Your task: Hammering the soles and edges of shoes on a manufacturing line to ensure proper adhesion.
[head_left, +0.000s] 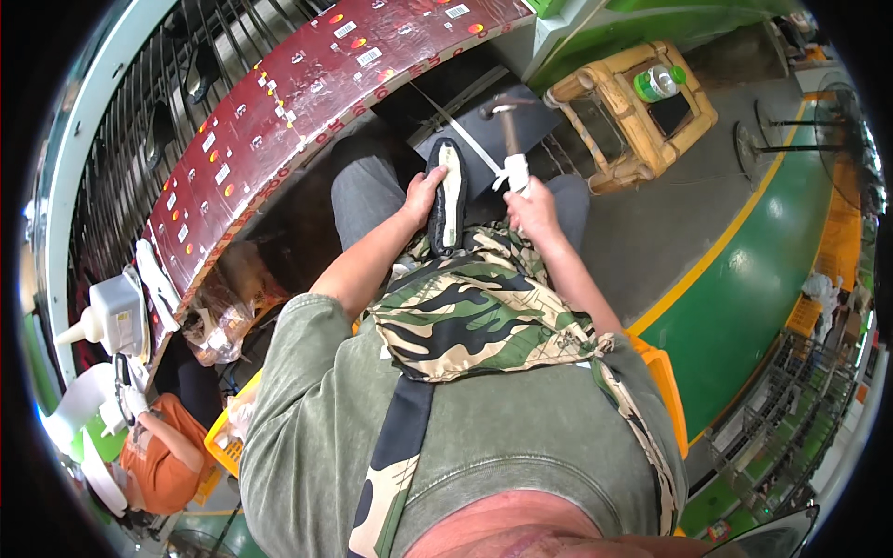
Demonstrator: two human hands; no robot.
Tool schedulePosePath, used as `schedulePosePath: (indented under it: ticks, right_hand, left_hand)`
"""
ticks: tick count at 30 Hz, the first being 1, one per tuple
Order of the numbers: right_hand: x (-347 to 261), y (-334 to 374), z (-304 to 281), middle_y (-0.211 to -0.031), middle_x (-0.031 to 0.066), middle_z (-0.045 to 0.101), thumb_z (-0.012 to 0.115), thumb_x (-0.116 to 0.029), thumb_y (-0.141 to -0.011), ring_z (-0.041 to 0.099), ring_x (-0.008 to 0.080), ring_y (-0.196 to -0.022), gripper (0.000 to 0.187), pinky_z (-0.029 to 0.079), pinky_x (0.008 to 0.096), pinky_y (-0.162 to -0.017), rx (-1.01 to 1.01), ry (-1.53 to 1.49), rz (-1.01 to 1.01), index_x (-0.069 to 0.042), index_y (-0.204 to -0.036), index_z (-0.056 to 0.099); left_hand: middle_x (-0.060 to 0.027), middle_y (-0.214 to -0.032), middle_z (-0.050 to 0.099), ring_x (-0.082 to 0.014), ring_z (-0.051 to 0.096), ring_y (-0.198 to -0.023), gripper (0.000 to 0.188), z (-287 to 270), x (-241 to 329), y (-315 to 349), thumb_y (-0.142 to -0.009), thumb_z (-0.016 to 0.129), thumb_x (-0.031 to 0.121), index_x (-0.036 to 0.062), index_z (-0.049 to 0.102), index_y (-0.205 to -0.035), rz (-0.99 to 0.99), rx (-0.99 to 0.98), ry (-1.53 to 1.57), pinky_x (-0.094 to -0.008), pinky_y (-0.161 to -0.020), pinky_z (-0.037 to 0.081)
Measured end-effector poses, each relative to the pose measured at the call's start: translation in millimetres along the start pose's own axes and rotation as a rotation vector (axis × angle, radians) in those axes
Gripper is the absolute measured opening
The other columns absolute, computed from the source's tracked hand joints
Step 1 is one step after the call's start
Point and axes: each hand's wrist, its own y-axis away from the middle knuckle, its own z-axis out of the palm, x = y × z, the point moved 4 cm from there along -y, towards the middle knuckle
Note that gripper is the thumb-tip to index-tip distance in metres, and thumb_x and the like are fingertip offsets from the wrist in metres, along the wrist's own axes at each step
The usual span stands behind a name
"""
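Above my lap, my left hand (423, 196) is closed around the side of a narrow black shoe (450, 197). The shoe's long cream-coloured underside faces up, edged all round in black. To the right of it, my right hand (533, 210) grips a hammer (511, 130) by its handle, low down where it is wrapped in white. The hammer's dark head is raised beyond the shoe and apart from it. A camouflage apron (474, 316) covers my front and lies below both hands.
A dark red, sticker-dotted bench (279, 121) curves along the left and front. On the right stands a bamboo stool (642, 112) bearing a green-capped bottle (659, 83). Yellow crates (662, 391) flank me. At lower left are a white spouted container (116, 312) and a person in orange (166, 456).
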Motion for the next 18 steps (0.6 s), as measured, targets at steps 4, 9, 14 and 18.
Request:
schedulePosePath:
  ticks: [4,9,14,18]
  right_hand:
    - [3,-18,-21,-0.069,0.0096,0.063,0.065,-0.014,-0.087,0.061,0.0198,-0.047,0.019,0.051,0.0360,-0.046,0.139,0.218,-0.136,0.001,-0.096,0.057]
    - [74,-33,-27,-0.073,0.0066,0.061,0.062,-0.008,-0.089,0.061,0.0172,-0.052,0.020,0.050,0.0328,-0.044,-0.046,0.070,0.255,-0.002,-0.107,0.058]
    - [85,-26,-24,-0.076,0.0083,0.064,0.060,-0.005,-0.086,0.063,0.0179,-0.052,0.017,0.050,0.0330,-0.046,0.028,-0.120,0.289,-0.002,-0.103,0.058]
    - [69,-24,-33,-0.073,0.0069,0.062,0.059,-0.002,-0.083,0.060,0.0164,-0.052,0.015,0.049,0.0312,-0.046,-0.032,-0.143,0.309,-0.002,-0.098,0.058]
  left_hand:
    - [-0.0180,-0.102,0.069,-0.0272,0.068,-0.089,0.053,-7,21,-2,-0.080,0.074,0.030,-0.0072,0.059,-0.115,-0.084,-0.124,0.138,-0.0406,-0.081,0.055]
    - [-0.0086,-0.095,0.069,-0.0223,0.066,-0.085,0.032,13,121,40,-0.081,0.068,0.012,0.0023,0.063,-0.110,0.295,-0.194,0.327,-0.0363,-0.081,0.054]
    - [-0.0072,-0.108,0.068,-0.0237,0.066,-0.101,0.043,-13,156,82,-0.078,0.068,0.002,0.0037,0.058,-0.119,0.599,-0.089,0.599,-0.0373,-0.095,0.051]
    - [-0.0089,-0.108,0.068,-0.0256,0.067,-0.100,0.039,-62,93,59,-0.080,0.071,0.002,0.0044,0.059,-0.117,0.280,0.075,0.611,-0.0436,-0.086,0.058]
